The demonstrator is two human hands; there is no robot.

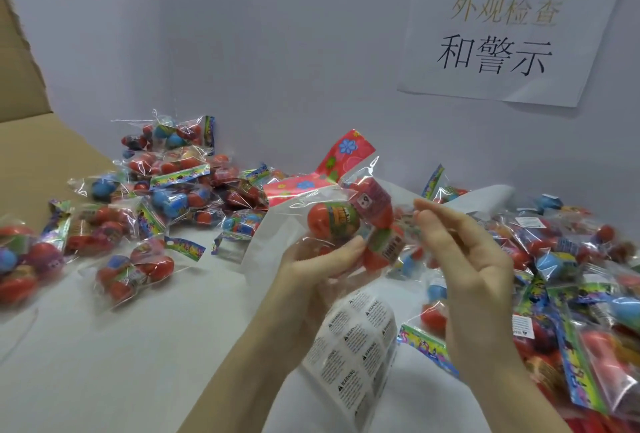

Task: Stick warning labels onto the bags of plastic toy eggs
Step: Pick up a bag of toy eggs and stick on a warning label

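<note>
My left hand point(320, 261) grips a clear bag of red toy eggs point(341, 217) with a pink flowered header card, lifted above the white table point(138, 346). Under the same hand hangs a sheet of white warning labels point(353, 339). My right hand point(464, 252) is raised just right of the bag, its fingertips pressed together at the bag's right edge; whether a label sits between them is too blurred to tell.
Heaps of bagged eggs lie at the left point(166, 190) and right point(571, 276), some on the right bearing white labels. A cardboard box flap point(31, 141) stands at far left. A paper sign point(502, 34) hangs on the wall behind.
</note>
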